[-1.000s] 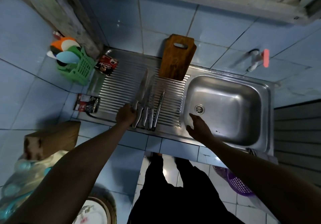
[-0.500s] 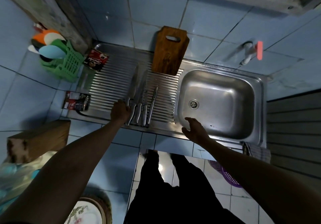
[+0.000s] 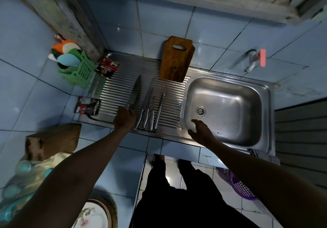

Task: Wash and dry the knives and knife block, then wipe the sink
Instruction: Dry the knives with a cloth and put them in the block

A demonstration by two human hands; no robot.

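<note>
The chef's knife (image 3: 134, 93) is being gripped at its handle by the left hand (image 3: 124, 119), blade pointing away; the right hand (image 3: 201, 130) is being held relaxed over the sink (image 3: 230, 86)

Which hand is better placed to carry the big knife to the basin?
Left. The left hand already holds the big knife by its handle; the right hand hovers open at the basin edge.

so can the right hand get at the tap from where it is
Probably yes: the right hand hovers open at the sink rim, and nothing stands between it and the tap across the empty basin.
</note>
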